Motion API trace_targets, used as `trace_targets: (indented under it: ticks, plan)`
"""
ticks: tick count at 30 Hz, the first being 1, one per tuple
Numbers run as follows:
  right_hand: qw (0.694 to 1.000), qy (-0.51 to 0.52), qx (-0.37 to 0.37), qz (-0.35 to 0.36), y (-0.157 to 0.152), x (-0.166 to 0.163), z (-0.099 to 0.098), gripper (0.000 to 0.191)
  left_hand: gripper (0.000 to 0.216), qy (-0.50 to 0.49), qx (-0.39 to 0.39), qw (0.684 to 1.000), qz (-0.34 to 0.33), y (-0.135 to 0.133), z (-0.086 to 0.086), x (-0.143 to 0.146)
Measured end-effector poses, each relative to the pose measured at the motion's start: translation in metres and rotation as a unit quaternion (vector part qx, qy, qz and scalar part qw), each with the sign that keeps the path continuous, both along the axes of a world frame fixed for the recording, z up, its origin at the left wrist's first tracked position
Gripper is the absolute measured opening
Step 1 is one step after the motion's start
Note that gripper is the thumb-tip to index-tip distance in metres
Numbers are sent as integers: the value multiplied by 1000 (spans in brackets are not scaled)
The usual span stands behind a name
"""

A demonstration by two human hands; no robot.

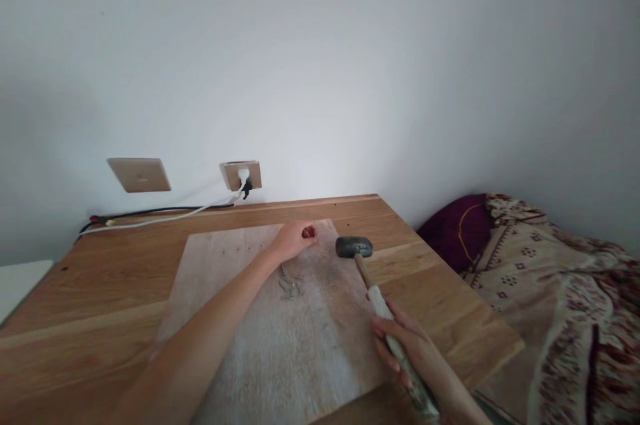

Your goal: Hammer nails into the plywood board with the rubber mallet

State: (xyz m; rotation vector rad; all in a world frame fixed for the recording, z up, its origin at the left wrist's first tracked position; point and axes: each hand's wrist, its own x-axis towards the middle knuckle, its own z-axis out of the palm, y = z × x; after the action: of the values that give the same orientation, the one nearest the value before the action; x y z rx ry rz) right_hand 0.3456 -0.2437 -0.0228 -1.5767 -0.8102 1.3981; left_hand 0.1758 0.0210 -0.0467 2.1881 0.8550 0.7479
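Right hand (406, 337) grasps mallet (380, 303), its head by the right edge of the board (280, 351). Left hand (294, 240) curls over the board's far end; cannot tell whether it pinches anything. Metal fasteners (291, 287) lie nearby.

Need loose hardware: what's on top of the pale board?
Loose metal fasteners and small dark marks; the left hand and forearm cover part of the pale board, hiding anything there.

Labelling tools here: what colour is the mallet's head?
Mallet head: dark grey, in the head view.
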Motion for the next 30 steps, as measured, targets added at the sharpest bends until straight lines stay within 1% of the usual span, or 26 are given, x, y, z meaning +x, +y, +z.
trace_targets:
  ticks: [3, 5, 7, 10, 12, 15, 19, 21, 23, 26, 30]
  plan:
    - [995, -89, 28, 19, 8, 3, 7, 71, 7, -7, -4, 1000, 6, 1, -1, 1]
    - [986, -156, 56, 21, 16, 3, 9, 73, 11, -22, -16, 1000, 5, 1, -2, 0]
    - [973, -214, 87, 25, 27, 1, 10, 70, 17, -44, -33, 999, 3, 1, -2, -2]
    - [952, -277, 120, 51, 41, -2, 13, 64, 26, -67, -55, 996, -3, 0, -2, -4]
    - [940, -310, 131, 62, 46, -3, 15, 61, 33, -67, -61, 996, -2, 1, -1, -4]
    - [921, -356, 150, 57, 47, -5, 16, 58, 38, -53, -60, 997, 9, 1, 0, -4]
    - [897, -398, 185, 62, 44, -4, 15, 54, 41, -35, -69, 997, 8, 1, 2, -5]
    - [889, -409, 194, 74, 44, -4, 14, 54, 44, -27, -58, 998, 5, 2, 2, -5]
    - [885, -415, 195, 83, 43, -4, 12, 55, 45, -22, -46, 999, 7, 2, 2, -5]
    - [882, -417, 202, 87, 43, -5, 9, 54, 47, -19, -51, 999, 6, 2, 2, -5]
    - [875, -422, 222, 79, 43, -5, 6, 50, 41, -14, -58, 998, 2, 2, 3, -6]
